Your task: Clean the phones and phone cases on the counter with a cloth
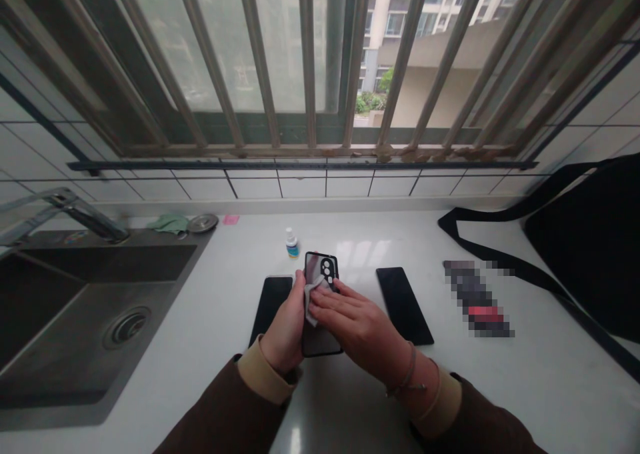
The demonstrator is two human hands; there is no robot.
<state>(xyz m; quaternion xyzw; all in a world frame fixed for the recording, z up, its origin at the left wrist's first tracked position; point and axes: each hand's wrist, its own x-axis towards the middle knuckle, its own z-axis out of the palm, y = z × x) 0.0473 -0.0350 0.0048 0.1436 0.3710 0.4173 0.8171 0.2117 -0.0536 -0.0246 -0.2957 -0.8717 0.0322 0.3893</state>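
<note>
A clear phone case with a black rim is held by its left edge in my left hand, camera cut-outs facing up. My right hand presses a crumpled whitish cloth or tissue flat against the case's back. Left of the case, partly covered by my left hand, a dark-screened phone lies on the white counter. A second black phone rests to the right, beside my right hand. Just beyond the case stands a small white bottle with a blue label.
A steel sink with a faucet occupies the left. Behind it lie a green cloth, a metal drain cover and a pink slip. At right are a pixelated item and a black bag with a strap.
</note>
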